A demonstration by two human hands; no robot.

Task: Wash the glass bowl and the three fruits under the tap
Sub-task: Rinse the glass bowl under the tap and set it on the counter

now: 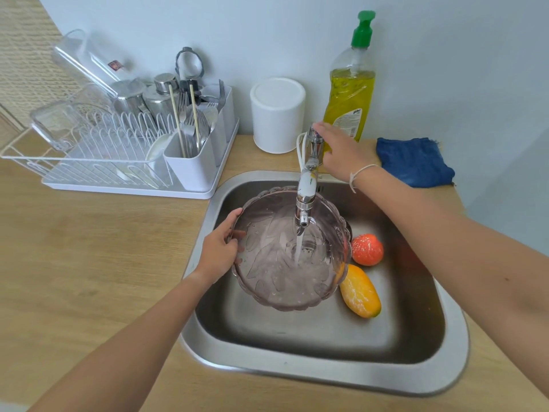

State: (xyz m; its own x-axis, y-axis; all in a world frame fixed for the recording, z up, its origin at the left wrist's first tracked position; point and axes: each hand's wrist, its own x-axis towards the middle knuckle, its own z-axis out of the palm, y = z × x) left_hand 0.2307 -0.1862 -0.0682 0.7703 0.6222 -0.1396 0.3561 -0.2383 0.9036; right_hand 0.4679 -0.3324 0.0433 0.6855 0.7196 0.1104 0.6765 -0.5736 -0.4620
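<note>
Bowl: tinted scalloped glass bowl point(289, 251) in my steel sink point(326, 337), under the chrome tap point(306, 200), water running in.
Left hand point(219, 251): grips rim at 9 o'clock.
Right hand point(341, 150): on tap handle at 12; fingers' curl I can't tell.
Fruits: red-orange round fruit point(367, 249) at 3 o'clock, yellow-orange oblong fruit point(360, 291) at 4, long axis 11-to-5, nearer right hand; third unseen.
Surface: wooden counter point(104, 248), white rack point(118, 144) at 10.

glossy glass bowl point(279, 281), brushed-metal sink point(326, 379)
</note>
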